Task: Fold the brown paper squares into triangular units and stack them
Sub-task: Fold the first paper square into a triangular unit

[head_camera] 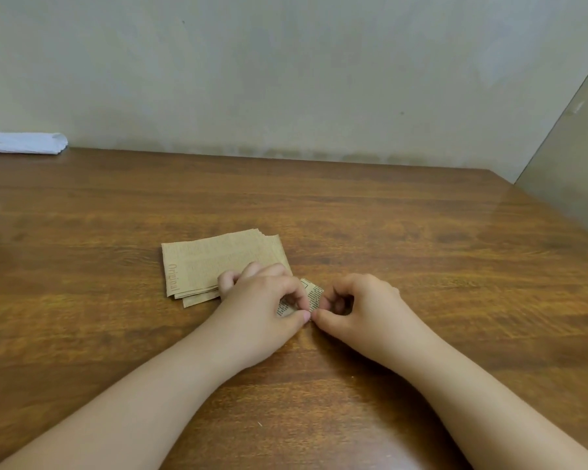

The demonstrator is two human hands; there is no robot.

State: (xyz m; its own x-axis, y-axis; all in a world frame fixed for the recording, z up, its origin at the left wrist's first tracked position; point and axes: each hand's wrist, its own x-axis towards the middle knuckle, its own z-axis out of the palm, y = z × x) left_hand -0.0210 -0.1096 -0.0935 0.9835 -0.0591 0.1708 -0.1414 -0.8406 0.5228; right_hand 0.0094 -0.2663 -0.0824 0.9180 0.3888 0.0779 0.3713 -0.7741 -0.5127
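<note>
1. L hand (265, 300) & R hand (357, 300) both pinch one small folded paper piece (311, 295). Thumb + forefinger tips of each meet at its near edge, prob. to sharpen a crease while the worktop (421, 249) backs it.
2. Grip state: both clenched on the piece, fingers curled; neither released.
3. Piece sits between the two grips, low on the worktop. It's mostly hidden by fingers, so the fold stage is unclear.
4. Stack of unfolded brown squares (211, 262) lies just beyond-left of L grip, partly under its knuckles, handy for the next sheet.
5. White folded cloth/paper (28, 143) far left-back, well apart.
</note>
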